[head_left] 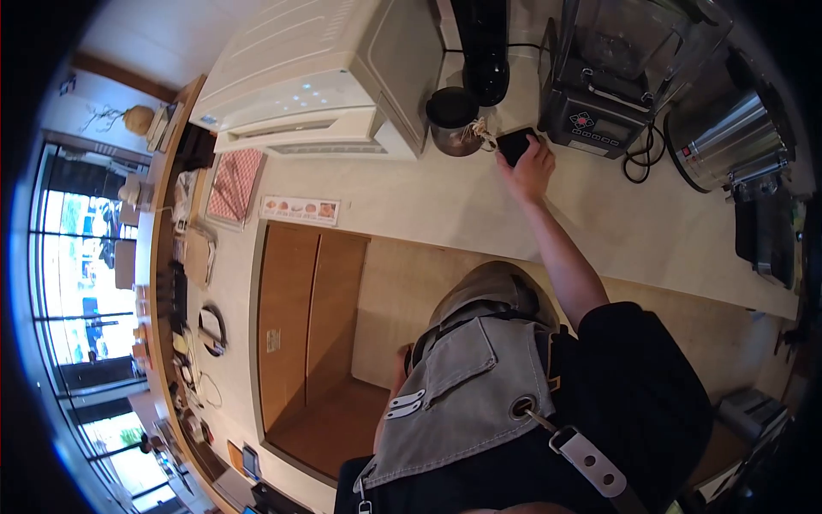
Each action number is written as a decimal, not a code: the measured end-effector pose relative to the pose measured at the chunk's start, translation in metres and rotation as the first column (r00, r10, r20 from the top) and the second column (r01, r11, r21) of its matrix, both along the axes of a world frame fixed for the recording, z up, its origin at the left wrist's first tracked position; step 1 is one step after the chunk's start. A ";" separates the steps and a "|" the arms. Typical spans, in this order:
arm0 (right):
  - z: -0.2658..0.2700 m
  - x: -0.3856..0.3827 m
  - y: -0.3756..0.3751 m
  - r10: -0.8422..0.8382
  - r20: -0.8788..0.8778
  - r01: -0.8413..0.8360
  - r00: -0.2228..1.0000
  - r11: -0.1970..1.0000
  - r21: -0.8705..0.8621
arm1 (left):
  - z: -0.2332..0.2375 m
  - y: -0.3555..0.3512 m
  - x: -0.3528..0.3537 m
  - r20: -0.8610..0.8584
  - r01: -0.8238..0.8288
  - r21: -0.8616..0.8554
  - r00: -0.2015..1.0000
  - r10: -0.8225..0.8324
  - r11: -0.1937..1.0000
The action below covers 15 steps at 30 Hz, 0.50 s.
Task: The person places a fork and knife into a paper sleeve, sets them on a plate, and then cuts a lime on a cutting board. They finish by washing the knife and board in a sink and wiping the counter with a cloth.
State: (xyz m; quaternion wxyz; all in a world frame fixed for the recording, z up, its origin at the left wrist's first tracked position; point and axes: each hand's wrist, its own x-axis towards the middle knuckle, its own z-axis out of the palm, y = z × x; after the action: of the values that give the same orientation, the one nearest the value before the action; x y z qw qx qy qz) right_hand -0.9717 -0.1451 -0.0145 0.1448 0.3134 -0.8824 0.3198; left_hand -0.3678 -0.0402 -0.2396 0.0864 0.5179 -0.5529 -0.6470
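Observation:
My right hand (531, 170) reaches out over the pale counter (428, 201), its fingers closed around a small black object (514, 142). That object lies just right of a dark round jar (452, 120) with twine tied around it, and just left of the blender base (591, 120). Only a sliver of my left hand (400, 361) shows, low beside my grey apron (467, 385). The apron hides the fingers, so I cannot see whether they hold anything.
A large white oven (308, 81) stands at the counter's left. A tall black cylinder (485, 51) is behind the jar, and a steel urn (728, 137) stands at the right. Wooden cabinet doors (308, 317) are below the counter. A red checked cloth (233, 184) lies further left.

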 end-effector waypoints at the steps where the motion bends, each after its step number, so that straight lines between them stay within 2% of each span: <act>1: -0.002 -0.002 0.001 0.046 0.012 -0.046 0.999 0.998 -0.039 | 0.001 -0.024 0.000 -0.049 -0.020 0.000 0.999 0.020 1.000; 3: -0.002 -0.005 0.011 0.133 0.025 -0.130 0.991 0.985 -0.112 | 0.016 -0.058 -0.013 0.110 -0.025 -0.125 0.993 0.038 0.992; 5: 0.000 -0.005 0.036 0.242 0.090 -0.222 0.966 0.957 -0.188 | 0.050 -0.091 -0.052 0.171 -0.104 -0.116 0.978 0.123 0.988; 6: 0.001 -0.005 0.046 0.297 0.116 -0.265 0.948 0.936 -0.230 | 0.077 -0.102 -0.075 0.171 -0.186 -0.042 0.967 0.190 0.982; 7: -0.001 -0.006 0.053 0.268 0.152 -0.239 0.951 0.953 -0.188 | 0.086 -0.108 -0.085 0.183 -0.263 0.036 0.950 0.252 0.964; 8: -0.004 -0.007 0.054 0.255 0.116 -0.232 0.960 0.956 -0.181 | 0.077 -0.115 -0.087 0.137 -0.097 -0.070 0.985 0.106 0.993; 9: -0.009 -0.007 0.048 0.238 0.083 -0.221 0.968 0.960 -0.175 | 0.049 -0.125 -0.079 0.106 0.074 -0.182 0.993 -0.055 0.981; 10: -0.011 -0.007 0.039 0.218 0.047 -0.208 0.975 0.963 -0.171 | 0.033 -0.137 -0.073 0.089 0.235 -0.297 0.972 -0.218 0.926; 11: -0.001 -0.004 0.032 0.199 0.100 -0.180 0.975 0.968 -0.173 | 0.032 -0.147 -0.071 0.096 0.292 -0.248 0.956 -0.277 0.924; 15: -0.007 -0.011 -0.005 0.114 0.118 -0.098 0.986 0.986 -0.134 | 0.050 -0.186 -0.112 0.097 0.523 -0.063 0.851 -0.517 0.850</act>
State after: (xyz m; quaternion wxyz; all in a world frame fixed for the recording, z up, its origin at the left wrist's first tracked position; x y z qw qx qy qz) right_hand -0.9825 -0.1500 -0.0216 0.0918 0.3293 -0.8494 0.4021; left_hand -0.4800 -0.2265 -0.1897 -0.0906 0.3690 -0.7028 -0.6015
